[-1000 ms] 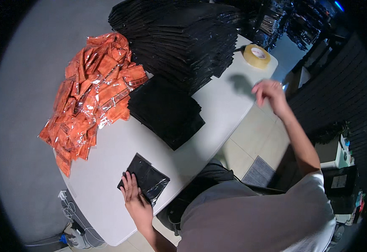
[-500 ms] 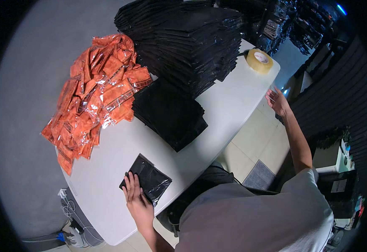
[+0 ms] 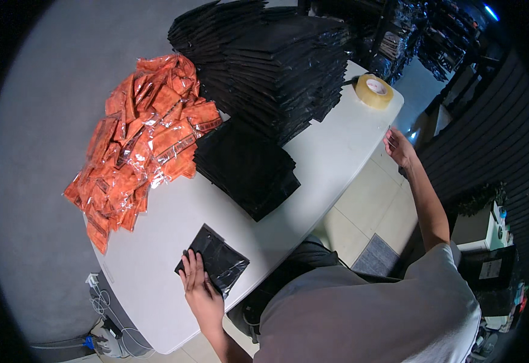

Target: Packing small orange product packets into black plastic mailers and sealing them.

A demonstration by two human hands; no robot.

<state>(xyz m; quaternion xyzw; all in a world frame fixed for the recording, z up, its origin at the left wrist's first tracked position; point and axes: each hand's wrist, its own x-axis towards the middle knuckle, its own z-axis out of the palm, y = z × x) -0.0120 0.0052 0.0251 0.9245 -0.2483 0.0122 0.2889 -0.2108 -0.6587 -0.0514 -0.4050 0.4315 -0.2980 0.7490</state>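
Flat on a black folded plastic packet (image 3: 221, 260) near the table's front edge rests my left hand (image 3: 200, 289), its fingers stretched over the packet's left side. My right hand (image 3: 399, 147) is held out past the table's right edge, fingers loosely apart and nothing visible in it. Closest to that hand on the table lies a roll of clear tape (image 3: 373, 92). Mid-table sits a stack of black flat bags (image 3: 246, 166). Behind it spreads a big fanned pile of black bags (image 3: 270, 60). Orange items in clear plastic wrap (image 3: 149, 145) are heaped at the left.
The white table (image 3: 149, 290) runs diagonally, with a grey wall (image 3: 52, 121) along its far left side. White cables (image 3: 101, 302) hang by the table's left end. A chair back (image 3: 258, 296) stands close to my body. A grey mat (image 3: 376, 256) lies on the tiled floor.
The whole view has shifted very slightly. My left hand stays on the packet, and my right hand has barely moved.
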